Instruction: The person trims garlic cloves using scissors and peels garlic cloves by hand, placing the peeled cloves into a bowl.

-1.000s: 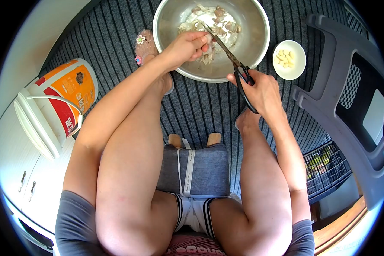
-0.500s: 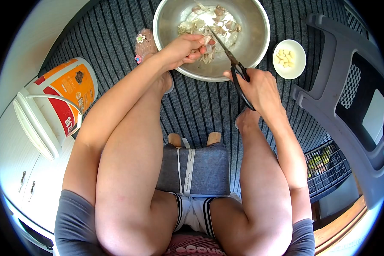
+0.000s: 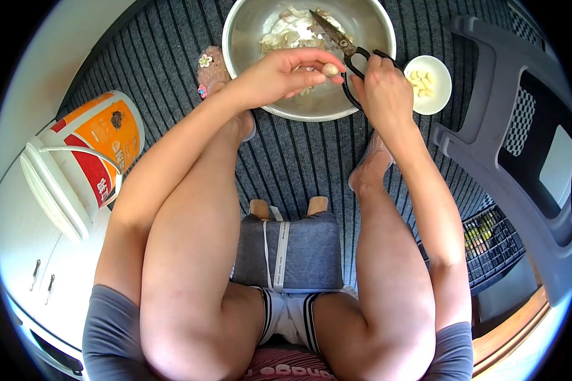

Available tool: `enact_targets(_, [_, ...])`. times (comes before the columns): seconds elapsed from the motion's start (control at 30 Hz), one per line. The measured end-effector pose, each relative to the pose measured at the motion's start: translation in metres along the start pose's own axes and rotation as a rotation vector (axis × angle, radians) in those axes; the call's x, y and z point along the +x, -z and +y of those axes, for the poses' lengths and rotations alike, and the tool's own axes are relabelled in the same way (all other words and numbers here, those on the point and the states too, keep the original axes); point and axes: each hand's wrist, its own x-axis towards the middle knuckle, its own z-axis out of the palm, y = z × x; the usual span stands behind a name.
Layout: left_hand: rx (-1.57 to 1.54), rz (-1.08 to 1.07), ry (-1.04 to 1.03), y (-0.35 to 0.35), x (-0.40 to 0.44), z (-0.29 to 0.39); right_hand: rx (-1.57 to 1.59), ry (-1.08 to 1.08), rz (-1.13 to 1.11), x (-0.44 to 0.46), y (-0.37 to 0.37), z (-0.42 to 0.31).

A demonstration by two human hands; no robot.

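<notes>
My left hand [image 3: 276, 79] pinches a pale garlic clove [image 3: 330, 70] between thumb and fingers, over the near side of a large metal bowl [image 3: 376, 44]. Black-handled scissors [image 3: 334, 37] are in my right hand [image 3: 388, 92], fingers around the handles and blades pointing up and left over the bowl. Garlic skins and pieces [image 3: 292, 32] lie in the metal bowl, partly hidden by my left hand and the blades. Just right of my right hand, a small white bowl [image 3: 443, 95] holds several peeled cloves.
An orange and white bucket [image 3: 111, 124] with a lid stands at left, by white cabinets [image 3: 19, 267]. A grey plastic chair or stool [image 3: 476, 120] is at right, with a black basket [image 3: 496, 254] below it. Between my legs is a denim-covered seat [image 3: 311, 254].
My right hand has moved up, lifting the scissors away from the left fingers. My left hand has shifted right and turned, and a clove now shows at its fingertips.
</notes>
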Motion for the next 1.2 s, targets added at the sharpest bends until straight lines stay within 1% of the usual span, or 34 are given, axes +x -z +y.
enact_targets(0.1, [0.078, 0.041, -0.251, -0.003, 0.004, -0.001, -0.014, 0.021, 0.021, 0.003, -0.009, 0.002])
enact_targets(0.23, [0.111, 0.098, -0.195, -0.008, -0.001, 0.011, -0.024, 0.022, 0.024, -0.001, -0.013, 0.005])
enact_targets(0.33, [0.149, 0.149, -0.146, -0.008, -0.003, 0.014, -0.041, 0.060, 0.061, -0.007, 0.000, 0.000])
enact_targets(0.43, [0.111, 0.238, -0.111, -0.012, -0.001, 0.012, 0.224, 0.163, 0.317, -0.008, 0.019, -0.010])
enact_targets(0.5, [0.067, 0.316, -0.086, -0.017, 0.000, 0.004, 0.630, 0.015, 0.250, -0.016, 0.036, -0.032])
enact_targets(0.53, [0.065, 0.324, -0.133, -0.019, 0.002, -0.001, 0.832, -0.062, 0.212, -0.018, 0.040, -0.039])
enact_targets(0.6, [0.063, 0.339, -0.226, -0.023, 0.006, -0.005, 0.842, -0.064, 0.250, -0.017, 0.036, -0.038])
enact_targets(0.67, [0.121, 0.303, -0.162, -0.024, 0.002, 0.001, 0.841, -0.062, 0.268, -0.017, 0.034, -0.035])
enact_targets(0.73, [0.208, 0.318, -0.196, -0.025, 0.003, 0.003, 0.831, -0.051, 0.264, -0.018, 0.034, -0.030])
enact_targets(0.8, [0.328, 0.385, -0.328, -0.027, 0.005, 0.006, 0.685, 0.028, 0.306, -0.019, 0.029, -0.024])
enact_targets(0.83, [0.362, 0.403, -0.298, -0.027, 0.004, 0.012, 0.612, 0.068, 0.328, -0.019, 0.027, -0.023])
enact_targets(0.9, [0.431, 0.436, -0.236, -0.029, -0.002, 0.025, 0.608, 0.077, 0.329, -0.020, 0.027, -0.023])
enact_targets(1.1, [0.486, 0.445, -0.218, -0.028, -0.003, 0.028, 0.604, 0.099, 0.318, -0.019, 0.029, -0.023])
enact_targets(1.2, [0.466, 0.427, -0.268, -0.026, -0.001, 0.025, 0.627, 0.096, 0.307, -0.019, 0.031, -0.025])
